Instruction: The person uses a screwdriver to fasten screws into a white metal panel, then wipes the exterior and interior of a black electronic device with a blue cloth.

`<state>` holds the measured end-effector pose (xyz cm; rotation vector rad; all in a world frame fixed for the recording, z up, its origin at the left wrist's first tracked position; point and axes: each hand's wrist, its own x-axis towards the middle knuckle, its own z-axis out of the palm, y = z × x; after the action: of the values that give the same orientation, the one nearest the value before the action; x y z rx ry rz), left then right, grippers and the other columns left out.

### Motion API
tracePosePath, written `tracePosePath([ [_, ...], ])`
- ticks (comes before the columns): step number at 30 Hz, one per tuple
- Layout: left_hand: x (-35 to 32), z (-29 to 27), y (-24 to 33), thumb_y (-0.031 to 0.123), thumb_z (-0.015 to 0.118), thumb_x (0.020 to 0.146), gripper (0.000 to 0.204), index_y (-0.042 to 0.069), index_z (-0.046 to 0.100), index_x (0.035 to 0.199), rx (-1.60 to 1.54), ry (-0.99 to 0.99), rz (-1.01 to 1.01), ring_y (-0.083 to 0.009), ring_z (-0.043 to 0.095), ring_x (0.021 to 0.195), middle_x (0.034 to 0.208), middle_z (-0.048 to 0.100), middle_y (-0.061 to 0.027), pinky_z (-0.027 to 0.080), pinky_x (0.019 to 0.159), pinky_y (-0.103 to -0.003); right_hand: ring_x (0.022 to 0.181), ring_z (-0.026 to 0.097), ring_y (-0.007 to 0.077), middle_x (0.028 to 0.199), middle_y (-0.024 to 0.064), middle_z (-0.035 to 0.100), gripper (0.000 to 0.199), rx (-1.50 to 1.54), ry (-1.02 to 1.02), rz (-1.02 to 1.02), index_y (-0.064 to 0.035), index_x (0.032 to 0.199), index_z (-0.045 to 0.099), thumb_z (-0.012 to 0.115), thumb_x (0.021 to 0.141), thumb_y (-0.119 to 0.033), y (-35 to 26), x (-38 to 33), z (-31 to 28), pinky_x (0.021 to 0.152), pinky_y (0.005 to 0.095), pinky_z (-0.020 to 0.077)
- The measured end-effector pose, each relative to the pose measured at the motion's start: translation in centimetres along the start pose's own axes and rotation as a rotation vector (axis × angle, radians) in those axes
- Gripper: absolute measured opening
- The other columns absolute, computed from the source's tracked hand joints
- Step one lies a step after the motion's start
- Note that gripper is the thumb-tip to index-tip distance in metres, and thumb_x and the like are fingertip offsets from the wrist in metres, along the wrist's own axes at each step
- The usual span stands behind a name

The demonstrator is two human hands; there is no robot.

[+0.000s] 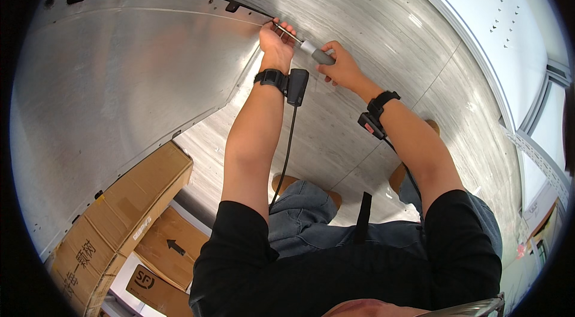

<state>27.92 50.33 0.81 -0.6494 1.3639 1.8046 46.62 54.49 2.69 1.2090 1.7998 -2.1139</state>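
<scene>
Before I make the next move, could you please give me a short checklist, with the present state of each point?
1. Screwdriver held by its handle: ok, in the right hand.
2. Left hand at the tip end: ok, beside the metal panel's edge.
3. Tip seated in a screw: cannot tell, too small and partly hidden.
4. Left fingers well clear of the shaft: not ok, they are right next to it.
5. Left wrist cable away from the screwdriver: ok, it runs down toward the body.
</scene>
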Motion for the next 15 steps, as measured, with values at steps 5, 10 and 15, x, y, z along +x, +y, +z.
tracePosePath([
  [5, -0.6, 0.5, 0.0, 0.020, 0.037, 0.094, 0.022, 0.008, 0.055, 0.098, 0.034, 0.021, 0.006, -0.0212, 0.054, 0.076, 0.086, 0.055, -0.0070, 0.049, 0.070, -0.038, 0.073, 0.060, 0.0146, 0.102, 0.0110, 0.058, 0.049, 0.157, 0.090, 0.018, -0.0010, 0.130, 0.045, 0.063, 0.090, -0.023, 1.8, 1.4, 0.1, 0.055, 0.0297, 0.0497],
  [10, -0.2, 0.3, -0.2, 0.020, 0.037, 0.094, 0.023, 0.007, 0.055, 0.100, 0.014, 0.019, 0.013, -0.0218, 0.054, 0.077, 0.088, 0.055, -0.0076, 0.049, 0.072, -0.039, 0.078, 0.060, 0.0145, 0.103, 0.0091, 0.057, 0.046, -0.001, -0.043, 0.006, -0.0014, 0.127, 0.047, 0.062, 0.091, -0.028, 1.9, 1.8, -0.7, 0.060, 0.0289, 0.0529],
  [15, -0.2, 0.2, -0.1, 0.020, 0.037, 0.094, 0.022, 0.008, 0.055, 0.099, 0.004, 0.031, 0.003, -0.0219, 0.054, 0.076, 0.087, 0.055, -0.0076, 0.049, 0.071, -0.038, 0.076, 0.056, 0.0142, 0.097, 0.0064, 0.057, 0.044, 0.001, 0.034, -0.080, -0.0026, 0.121, 0.048, 0.066, 0.089, -0.027, 1.4, 0.5, -0.2, 0.060, 0.0290, 0.0513],
])
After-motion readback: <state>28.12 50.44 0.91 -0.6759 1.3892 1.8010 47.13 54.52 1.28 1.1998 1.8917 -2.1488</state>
